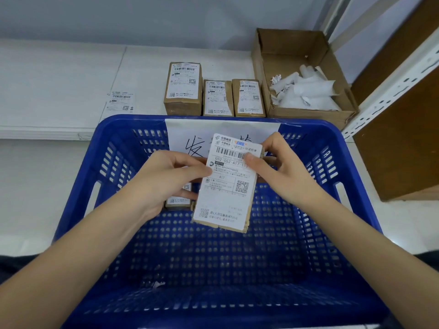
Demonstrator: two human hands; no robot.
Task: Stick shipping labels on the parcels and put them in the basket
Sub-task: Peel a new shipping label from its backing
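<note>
Parcels [226,181]: 5; hands [171,176]: 2

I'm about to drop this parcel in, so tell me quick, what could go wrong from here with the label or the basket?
1. The shipping label seems to overhang the held parcel at its lower edge; if it isn't pressed flat, it may snag or peel.
2. The left hand and right hand hold it above the blue basket; dropped, it could land on the parcel already inside.
</note>
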